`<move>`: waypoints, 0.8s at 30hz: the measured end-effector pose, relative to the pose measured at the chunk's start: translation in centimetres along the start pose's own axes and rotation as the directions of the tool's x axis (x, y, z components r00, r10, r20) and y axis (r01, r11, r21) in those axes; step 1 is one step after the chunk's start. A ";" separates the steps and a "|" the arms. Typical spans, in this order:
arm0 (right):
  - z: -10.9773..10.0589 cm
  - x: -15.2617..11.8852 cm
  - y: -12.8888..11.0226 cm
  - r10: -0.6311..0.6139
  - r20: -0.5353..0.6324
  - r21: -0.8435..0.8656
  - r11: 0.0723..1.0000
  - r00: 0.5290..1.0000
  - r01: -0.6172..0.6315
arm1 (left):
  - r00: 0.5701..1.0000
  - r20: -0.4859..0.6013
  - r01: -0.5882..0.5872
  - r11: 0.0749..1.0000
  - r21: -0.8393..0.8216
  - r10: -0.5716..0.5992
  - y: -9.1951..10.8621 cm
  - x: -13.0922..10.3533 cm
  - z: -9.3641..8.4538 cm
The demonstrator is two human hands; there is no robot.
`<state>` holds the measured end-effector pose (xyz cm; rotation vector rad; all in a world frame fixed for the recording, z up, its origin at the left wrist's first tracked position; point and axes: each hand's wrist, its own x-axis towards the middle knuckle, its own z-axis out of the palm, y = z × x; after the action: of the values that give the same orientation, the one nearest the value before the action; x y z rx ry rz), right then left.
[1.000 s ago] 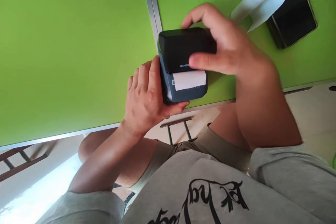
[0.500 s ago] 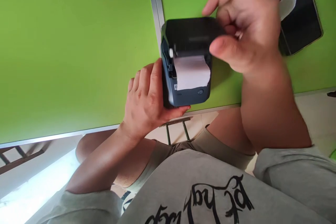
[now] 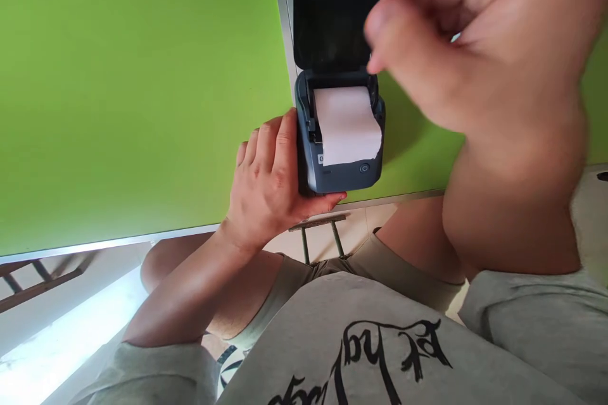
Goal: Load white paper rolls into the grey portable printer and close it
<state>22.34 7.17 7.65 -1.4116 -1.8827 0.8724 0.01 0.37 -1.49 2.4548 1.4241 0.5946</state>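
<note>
Head: curved paper (image 3: pixel 349 126), round-cornered printer (image 3: pixel 344 179)

A green table (image 3: pixel 142 95), crossed by a metal strip (image 3: pixel 284 6) from near twelve o'clock, bore a dark printer (image 3: pixel 346 178) at about one o'clock, seemingly resting flat, though the contact was hidden.
</note>
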 end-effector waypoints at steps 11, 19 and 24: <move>0.6 -0.7 0.1 -0.064 0.252 -0.586 0.784 0.966 0.205 | 0.997 0.074 0.011 1.000 -0.024 -0.009 0.2 0.0 -0.6; 1.0 0.0 -0.5 0.106 0.294 -0.657 0.744 0.950 0.120 | 0.999 0.053 0.011 1.000 -0.025 -0.009 0.3 0.0 -0.6; 0.9 0.2 -1.0 0.126 0.309 -0.728 0.670 0.943 0.148 | 0.997 0.082 0.018 1.000 -0.021 -0.017 0.3 0.0 -0.8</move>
<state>21.01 7.03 7.89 -1.7806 -2.7074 0.3112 -0.09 0.22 -0.66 2.4185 1.3991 0.4974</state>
